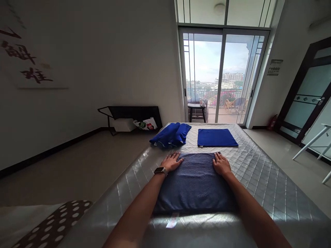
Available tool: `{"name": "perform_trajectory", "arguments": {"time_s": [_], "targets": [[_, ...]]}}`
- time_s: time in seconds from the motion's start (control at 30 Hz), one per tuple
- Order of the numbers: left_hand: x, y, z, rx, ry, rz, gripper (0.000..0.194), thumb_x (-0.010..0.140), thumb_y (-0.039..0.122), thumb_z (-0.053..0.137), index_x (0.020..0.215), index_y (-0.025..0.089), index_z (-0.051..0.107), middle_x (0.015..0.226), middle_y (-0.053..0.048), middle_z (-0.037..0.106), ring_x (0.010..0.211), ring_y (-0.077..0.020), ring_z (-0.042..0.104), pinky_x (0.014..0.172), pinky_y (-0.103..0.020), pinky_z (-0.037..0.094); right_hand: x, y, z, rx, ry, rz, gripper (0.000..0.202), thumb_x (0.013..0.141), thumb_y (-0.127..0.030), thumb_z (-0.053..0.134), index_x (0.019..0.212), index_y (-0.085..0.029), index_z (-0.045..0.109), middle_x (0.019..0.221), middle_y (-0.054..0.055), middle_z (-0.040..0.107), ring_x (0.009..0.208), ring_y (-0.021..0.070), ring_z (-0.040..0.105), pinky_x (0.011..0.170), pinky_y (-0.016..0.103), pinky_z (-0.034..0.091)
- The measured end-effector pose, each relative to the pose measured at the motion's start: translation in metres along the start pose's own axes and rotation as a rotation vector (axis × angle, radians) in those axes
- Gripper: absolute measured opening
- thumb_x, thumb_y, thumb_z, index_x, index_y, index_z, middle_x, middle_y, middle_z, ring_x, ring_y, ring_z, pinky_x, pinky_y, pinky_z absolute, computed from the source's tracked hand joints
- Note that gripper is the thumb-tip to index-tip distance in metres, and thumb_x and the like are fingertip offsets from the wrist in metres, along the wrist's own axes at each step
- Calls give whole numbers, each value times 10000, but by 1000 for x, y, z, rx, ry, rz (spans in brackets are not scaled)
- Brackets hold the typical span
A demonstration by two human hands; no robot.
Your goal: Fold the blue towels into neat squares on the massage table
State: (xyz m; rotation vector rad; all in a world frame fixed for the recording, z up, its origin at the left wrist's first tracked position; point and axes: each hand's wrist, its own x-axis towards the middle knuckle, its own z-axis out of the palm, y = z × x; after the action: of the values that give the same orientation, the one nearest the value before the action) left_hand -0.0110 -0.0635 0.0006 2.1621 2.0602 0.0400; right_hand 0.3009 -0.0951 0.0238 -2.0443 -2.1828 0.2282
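A dark blue-grey towel (196, 186) lies spread on the quilted mattress (258, 172) in front of me, with a white tag showing at its near edge. My left hand (171, 162) rests flat on its far left corner, fingers extended; a watch (160, 170) is on that wrist. On the far right corner lies my right hand (221, 163), palm down with fingers stretched forward. Beyond the hands, a bright blue towel (217, 137) lies flat in a neat rectangle. To its left sits a loose heap of blue towels (172, 134), crumpled.
Past the mattress, sliding glass doors (222, 75) face a balcony. A black bench-like frame (134, 112) with a white box (124, 124) and a bag (146, 124) stands by the left wall. Polka-dot fabric (55, 224) is at lower left; white furniture legs (310, 143) stand right.
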Motion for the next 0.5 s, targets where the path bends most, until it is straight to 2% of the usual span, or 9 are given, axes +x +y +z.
{"name": "perform_trajectory", "arguments": {"time_s": [0.1,0.17,0.27,0.37,0.43,0.5], "targets": [[2,-1,-10,12,-12,4,809,937,702,245,1575,211,319,1652,-105,248,1532,-323,198,1217,-544,184,0,0,1,12,-6,3,621,1015,-380,239,1587,-143,284,1648,57,280,1531,173,203,1227,340,137],[4,6,-16,26,2,25,824,929,688,308,1551,151,368,1632,-147,293,1522,-350,221,1213,-559,194,1,0,3,22,-7,6,626,1013,-383,237,1588,-139,278,1648,62,277,1533,171,194,1227,341,134],[5,35,-18,38,72,112,727,980,555,309,1528,85,393,1635,-165,285,1533,-327,195,1237,-503,166,1,0,3,41,-9,4,633,1012,-390,231,1588,-132,271,1649,66,267,1537,166,179,1228,340,124],[4,77,-6,18,130,250,602,1017,455,277,1521,157,419,1645,-92,302,1531,-247,224,1250,-397,167,1,0,3,54,-15,3,633,1012,-388,225,1591,-133,261,1653,60,256,1540,162,165,1229,344,117],[2,98,5,-6,135,312,585,1019,486,285,1517,214,428,1634,-58,339,1520,-225,261,1244,-378,192,1,0,3,53,-18,8,634,1011,-385,226,1592,-133,255,1655,56,250,1541,163,162,1230,346,118],[1,106,14,-28,128,323,617,1009,554,287,1526,242,415,1627,-54,354,1518,-238,268,1240,-405,207,1,0,2,48,-19,8,635,1011,-384,227,1593,-130,250,1655,55,251,1541,162,159,1230,344,115]]}}
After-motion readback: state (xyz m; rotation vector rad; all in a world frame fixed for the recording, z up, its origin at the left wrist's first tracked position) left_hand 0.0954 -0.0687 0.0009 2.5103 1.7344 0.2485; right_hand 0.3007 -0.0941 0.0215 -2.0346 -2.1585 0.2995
